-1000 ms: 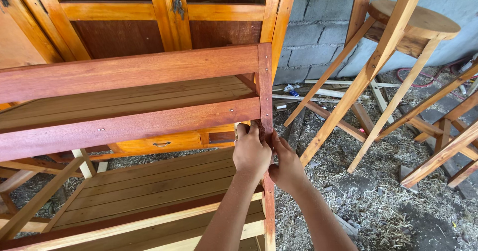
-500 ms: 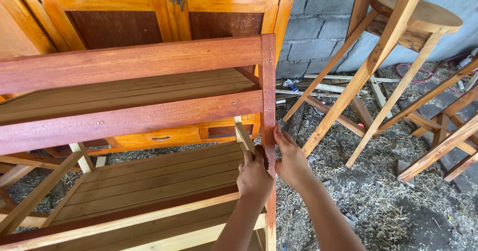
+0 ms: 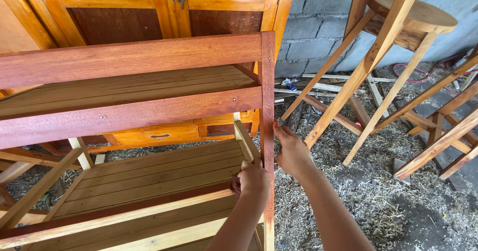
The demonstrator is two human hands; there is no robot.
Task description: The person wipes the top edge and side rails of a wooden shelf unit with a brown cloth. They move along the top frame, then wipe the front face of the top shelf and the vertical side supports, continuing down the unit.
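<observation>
Staining looks part done: rails are red, lower slats pale. Left hand (image 3: 254, 179) clutches a rag (image 3: 235, 185) at the post (image 3: 268, 106); right hand (image 3: 291, 151) flat on it, holding nothing.

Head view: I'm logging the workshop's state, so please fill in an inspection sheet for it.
Surface: ground covered in wood shavings.
Job's things: reddish wooden shelf unit; its corner post stands upright.
Clutter: wood offcuts by the wall.
Grips: left hand against the post, holding a brownish wad; right hand touching the post's outer side.
Cables: reddish hose or cable on the ground, far right.
Surroundings: block wall, orange cabinet, tilted wooden stools.
</observation>
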